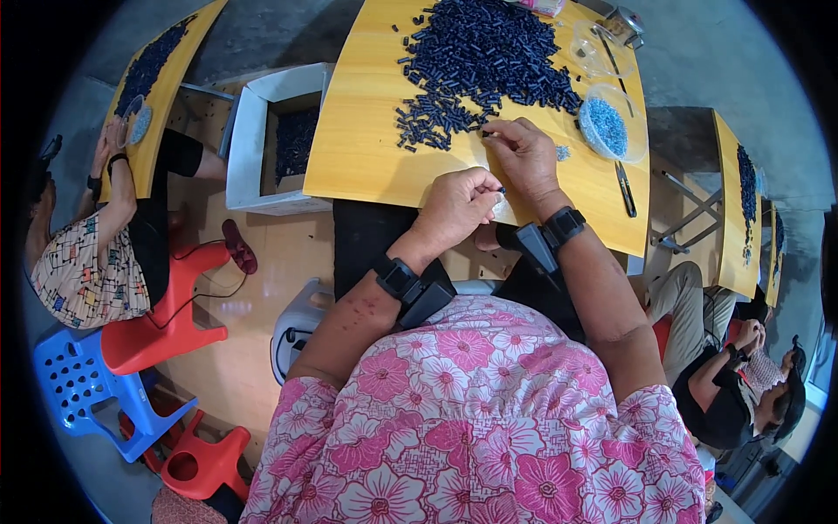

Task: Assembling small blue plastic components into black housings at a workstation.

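Observation:
My left hand is closed just off the table's near edge, with a small dark tubular piece showing at its fingertips. To its right and farther out, my right hand has thumb and forefinger pinched together over another small dark piece. That pinch is at the near edge of a loose group of dark tubular pieces. Behind them spreads a large pile of the same pieces. A few tiny pale-blue parts lie right of my right hand.
On the yellow table, a clear bowl holds pale-blue parts. A black-handled cutter lies near it; a metal pot stands behind. A white box with dark pieces is at left. People sit at both sides.

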